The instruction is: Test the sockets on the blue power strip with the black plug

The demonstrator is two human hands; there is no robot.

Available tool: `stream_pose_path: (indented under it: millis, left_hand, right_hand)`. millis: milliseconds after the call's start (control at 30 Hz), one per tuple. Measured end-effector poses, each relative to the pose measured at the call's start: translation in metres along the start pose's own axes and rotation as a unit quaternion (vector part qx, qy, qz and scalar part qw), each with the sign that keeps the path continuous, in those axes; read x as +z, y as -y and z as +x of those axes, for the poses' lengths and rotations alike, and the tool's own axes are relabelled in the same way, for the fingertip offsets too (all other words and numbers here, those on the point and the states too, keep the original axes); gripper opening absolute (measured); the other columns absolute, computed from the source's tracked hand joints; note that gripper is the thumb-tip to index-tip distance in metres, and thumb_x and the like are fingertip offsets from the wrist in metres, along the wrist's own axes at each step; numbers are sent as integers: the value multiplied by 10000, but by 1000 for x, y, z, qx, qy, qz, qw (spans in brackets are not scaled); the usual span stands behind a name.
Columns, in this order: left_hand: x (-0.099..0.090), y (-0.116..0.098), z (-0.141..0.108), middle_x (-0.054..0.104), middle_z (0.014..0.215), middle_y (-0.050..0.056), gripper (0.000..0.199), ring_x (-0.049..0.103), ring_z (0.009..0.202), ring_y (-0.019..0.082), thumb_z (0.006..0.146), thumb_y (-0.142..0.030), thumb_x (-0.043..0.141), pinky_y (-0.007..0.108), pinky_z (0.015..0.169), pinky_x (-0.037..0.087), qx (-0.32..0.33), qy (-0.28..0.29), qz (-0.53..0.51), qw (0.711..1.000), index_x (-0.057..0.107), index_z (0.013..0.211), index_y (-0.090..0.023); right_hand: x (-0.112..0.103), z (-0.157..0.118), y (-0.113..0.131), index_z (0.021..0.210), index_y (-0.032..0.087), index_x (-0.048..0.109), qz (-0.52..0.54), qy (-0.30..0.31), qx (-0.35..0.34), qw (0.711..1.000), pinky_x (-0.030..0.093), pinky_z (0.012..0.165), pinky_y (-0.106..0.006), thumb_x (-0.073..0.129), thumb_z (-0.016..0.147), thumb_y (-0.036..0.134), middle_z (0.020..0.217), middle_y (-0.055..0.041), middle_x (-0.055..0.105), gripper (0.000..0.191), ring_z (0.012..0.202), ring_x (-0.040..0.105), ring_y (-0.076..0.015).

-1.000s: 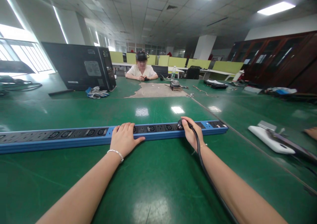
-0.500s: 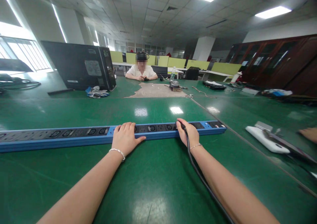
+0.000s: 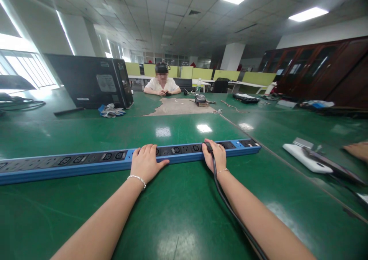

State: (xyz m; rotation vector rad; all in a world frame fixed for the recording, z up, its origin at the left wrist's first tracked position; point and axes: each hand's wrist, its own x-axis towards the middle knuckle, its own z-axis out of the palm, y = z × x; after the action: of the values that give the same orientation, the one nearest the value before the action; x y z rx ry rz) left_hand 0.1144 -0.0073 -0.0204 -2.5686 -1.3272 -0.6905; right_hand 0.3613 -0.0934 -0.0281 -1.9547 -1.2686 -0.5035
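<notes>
A long blue power strip (image 3: 184,157) with black sockets lies across the green table. My left hand (image 3: 146,162) holds it near the middle, with fingers over the top and the thumb stretched along the front side. Toward the strip's right end, my right hand (image 3: 217,158) is closed round the black plug (image 3: 208,146) of a power cord. The plug is at the sockets; my fingers partly hide it, and I cannot tell how deep it sits. Its black cord (image 3: 220,189) runs down along my right forearm.
A black computer case (image 3: 89,83) stands at the back left, with gloves (image 3: 111,111) beside it. Another person (image 3: 161,84) sits across the table. To the right lie a white device (image 3: 306,160) and someone else's hand (image 3: 358,150).
The camera view has shifted slightly. My right hand has turned a little at the plug and stays at the same part of the strip. My left hand keeps its place.
</notes>
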Motion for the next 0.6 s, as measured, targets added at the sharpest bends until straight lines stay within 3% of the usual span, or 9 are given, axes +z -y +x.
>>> stream_pose_path:
  millis: [133, 367, 500, 600]
  left_hand:
    - [-1, -1, 0, 566, 1195, 151, 655, 468, 1146, 284, 728, -614, 502, 442, 981, 294, 0, -3, 1, 1000, 489, 1176, -137]
    - [-2, -1, 0, 570, 1189, 141, 634, 469, 1144, 281, 720, -604, 523, 439, 981, 295, -2, 0, -1, 1000, 494, 1171, -158]
    - [-2, -1, 0, 570, 1186, 144, 643, 472, 1140, 285, 722, -611, 517, 439, 976, 301, 1, -5, 2, 1000, 493, 1177, -157]
    - [-2, 0, 0, 568, 1188, 149, 647, 471, 1139, 287, 725, -614, 517, 432, 969, 308, 5, -4, 6, 1000, 490, 1179, -153]
  right_hand:
    - [5, -2, -2, 1079, 220, 630, -17, -8, 17, 1000, 313, 980, -393, 465, 827, 363, 1158, -50, 627, 334, 1174, 480, -237]
    - [5, -2, -5, 1036, 196, 654, -6, 1, 4, 1000, 323, 966, -385, 453, 829, 380, 1026, -94, 678, 342, 1087, 551, -222]
    - [6, 2, -6, 975, 188, 665, 91, -23, 36, 995, 333, 963, -401, 423, 832, 425, 1000, -83, 688, 367, 1026, 583, -217]
    - [3, 4, -3, 1029, 178, 639, 225, -66, 104, 967, 409, 902, -360, 374, 852, 472, 1004, -82, 686, 434, 961, 610, -194]
